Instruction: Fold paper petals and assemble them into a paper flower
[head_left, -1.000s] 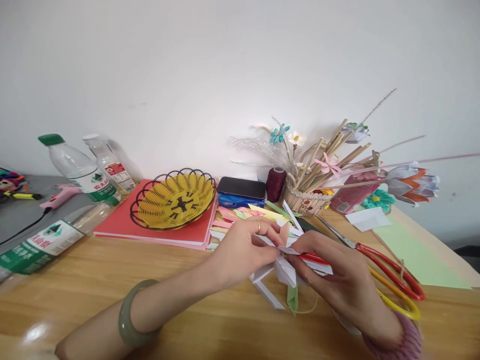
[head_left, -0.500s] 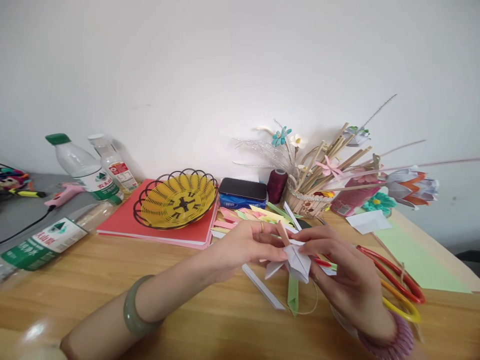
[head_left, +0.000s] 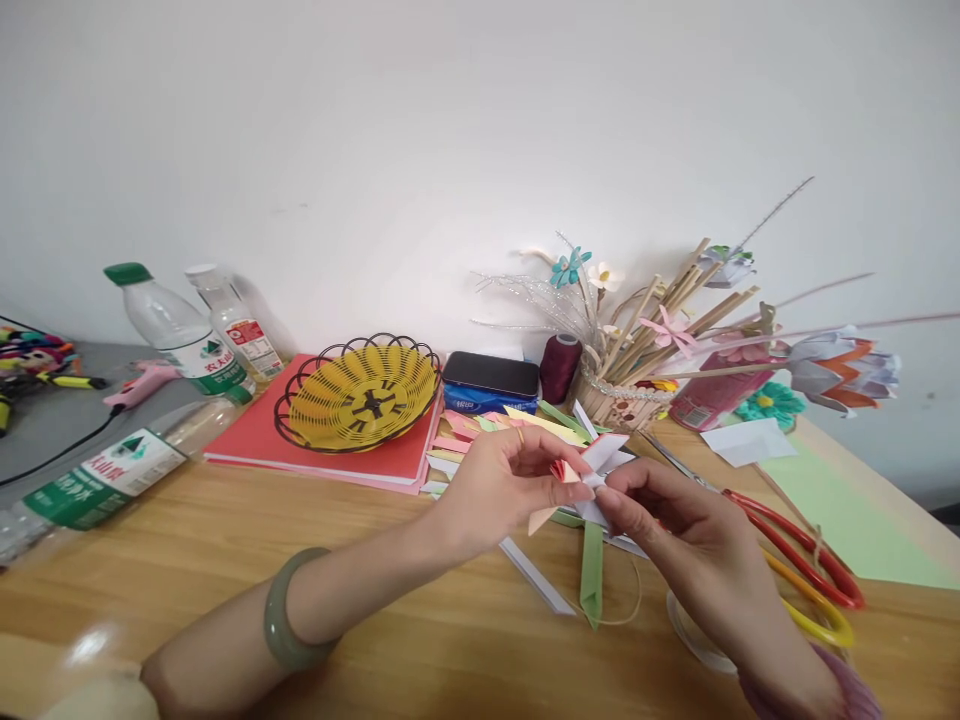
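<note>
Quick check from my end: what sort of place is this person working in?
Most likely a home craft desk for paper flower making. Both hands, left hand and right hand, pinch a folded paper piece; a holder of sticks and paper flowers, scissors and coloured paper strips lie around.

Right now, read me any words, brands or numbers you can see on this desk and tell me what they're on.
Nothing can be quoted with certainty.
Lying bottle: green and white label with a triangle logo; characters blurred.
Green-capped bottle: same style of label; too small.
White-capped bottle: red and white label; unreadable.
Blue pack under the black case: white lettering; blurred.
Pink can: small print patch; illegible.
</note>
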